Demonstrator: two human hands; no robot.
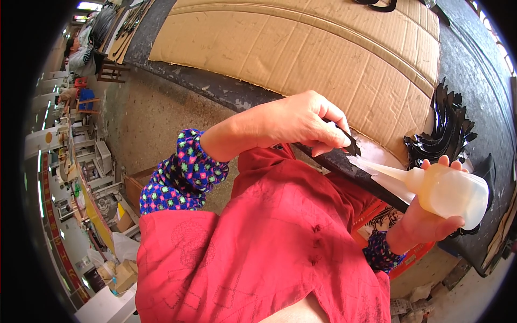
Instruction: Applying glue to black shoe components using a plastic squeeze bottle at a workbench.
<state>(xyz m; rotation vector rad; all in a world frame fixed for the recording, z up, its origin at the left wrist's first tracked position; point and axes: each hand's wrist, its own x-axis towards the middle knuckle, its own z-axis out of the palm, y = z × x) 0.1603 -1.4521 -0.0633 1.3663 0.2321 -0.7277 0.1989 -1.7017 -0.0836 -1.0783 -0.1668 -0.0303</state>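
My right hand (pixel 423 218) is wrapped round a squeeze bottle (pixel 458 195) of pale yellowish liquid, its fingers showing at the far side. The bottle lies tilted, and its long tapered nozzle (pixel 385 170) points left. Whitish residue coats the nozzle's tip, close beside a small black piece with a jagged edge (pixel 353 145). Thumb and fingers of my left hand (pixel 307 121) are closed on that black piece at the table's near edge. Just right of it, a pile of similar black pieces (pixel 444 129) lies fanned out on the table.
A big sheet of brown cardboard (pixel 301 48) covers much of the dark table (pixel 474 70). Whitish sheet material (pixel 377 151) lies by the near edge. Below the table stands a red crate (pixel 412 258). Workshop equipment and a wooden stool (pixel 112 72) are at the left.
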